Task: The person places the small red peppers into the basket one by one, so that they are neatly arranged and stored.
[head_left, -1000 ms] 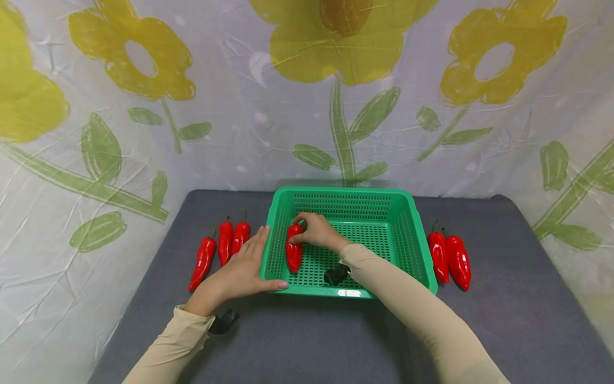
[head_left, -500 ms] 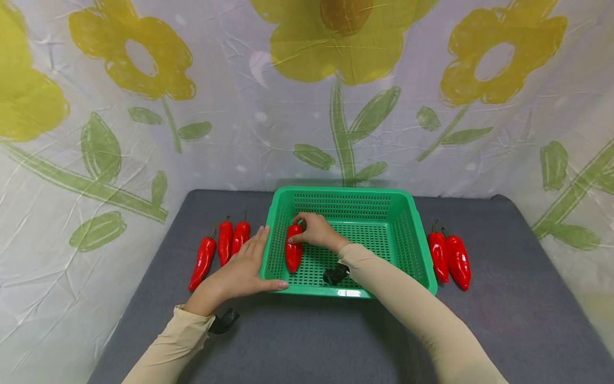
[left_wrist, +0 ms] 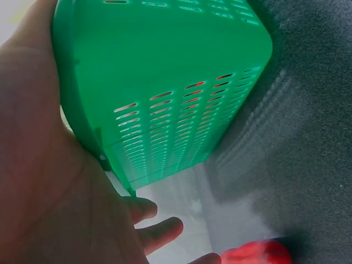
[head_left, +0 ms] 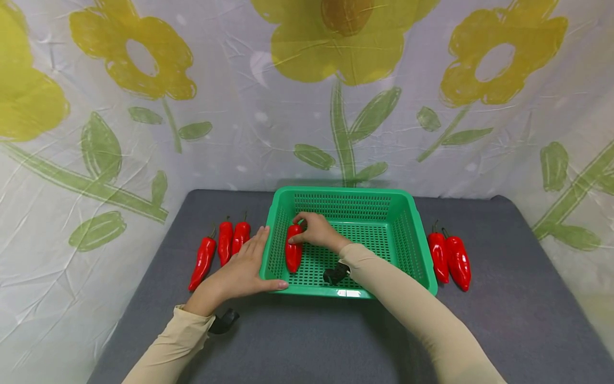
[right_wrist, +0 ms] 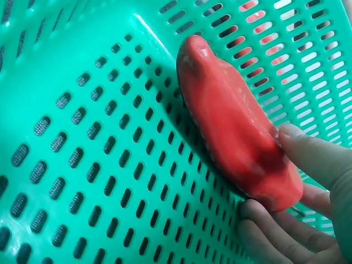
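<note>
Inside the green plastic basket [head_left: 347, 292], near its left wall, lies a red chili pepper [head_left: 294, 258]. My right hand [head_left: 317, 232] pinches it near the stem end between thumb and fingers. The right wrist view shows the pepper [right_wrist: 234, 126] along the slotted floor, with the thumb on one side and fingertips at its stem end. My left hand [head_left: 240, 274] rests on the basket's front left corner, fingers straight along the left rim and thumb on the front rim. In the left wrist view the palm [left_wrist: 60, 181] lies against the basket's rim.
On the grey table [head_left: 307, 341], several red peppers lie left of the basket, among them an outermost pepper [head_left: 203, 264] and a middle pepper [head_left: 225, 242]. Two more, an inner pepper [head_left: 438, 256] and an outer pepper [head_left: 458, 262], lie to the right. A flowered cloth [head_left: 230, 133] hangs behind.
</note>
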The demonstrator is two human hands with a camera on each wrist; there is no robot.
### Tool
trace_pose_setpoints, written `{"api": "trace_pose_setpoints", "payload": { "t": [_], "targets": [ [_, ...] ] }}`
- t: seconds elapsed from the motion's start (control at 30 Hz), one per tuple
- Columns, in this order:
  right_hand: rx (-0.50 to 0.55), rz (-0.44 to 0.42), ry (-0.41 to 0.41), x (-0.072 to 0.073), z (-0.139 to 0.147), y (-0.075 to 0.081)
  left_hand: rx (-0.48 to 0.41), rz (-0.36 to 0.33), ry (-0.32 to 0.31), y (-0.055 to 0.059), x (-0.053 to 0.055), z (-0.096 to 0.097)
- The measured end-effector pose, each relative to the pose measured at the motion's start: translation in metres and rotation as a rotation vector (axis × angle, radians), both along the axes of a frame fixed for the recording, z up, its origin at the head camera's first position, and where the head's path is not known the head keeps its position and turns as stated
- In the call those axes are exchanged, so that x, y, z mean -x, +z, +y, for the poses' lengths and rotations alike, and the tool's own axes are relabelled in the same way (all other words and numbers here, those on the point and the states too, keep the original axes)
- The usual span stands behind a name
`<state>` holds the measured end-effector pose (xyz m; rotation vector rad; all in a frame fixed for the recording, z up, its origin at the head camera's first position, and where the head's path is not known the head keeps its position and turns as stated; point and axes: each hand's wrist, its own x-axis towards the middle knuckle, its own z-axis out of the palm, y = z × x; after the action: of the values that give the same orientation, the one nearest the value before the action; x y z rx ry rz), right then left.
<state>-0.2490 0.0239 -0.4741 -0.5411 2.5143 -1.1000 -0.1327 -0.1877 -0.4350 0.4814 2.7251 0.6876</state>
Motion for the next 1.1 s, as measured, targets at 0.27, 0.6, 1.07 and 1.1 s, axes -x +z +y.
{"api": "trace_pose_setpoints", "payload": {
  "t": [0.27, 0.6, 1.07, 1.1],
  "targets": [
    [-0.007, 0.035, -0.003, 0.0, 0.004, 0.007, 0.004, -0.001, 0.001, -0.001, 0.001, 0.001],
    [-0.015, 0.06, -0.012, 0.006, 0.02, 0.028, -0.001, -0.012, 0.001, -0.003, 0.001, 0.001],
    [0.022, 0.059, -0.027, 0.003, 0.067, 0.082, -0.014, -0.028, 0.013, -0.001, 0.0, 0.0],
    [0.025, 0.057, -0.03, 0.002, 0.07, 0.086, -0.014, -0.028, 0.013, -0.002, 0.0, 0.0]
  ]
}}
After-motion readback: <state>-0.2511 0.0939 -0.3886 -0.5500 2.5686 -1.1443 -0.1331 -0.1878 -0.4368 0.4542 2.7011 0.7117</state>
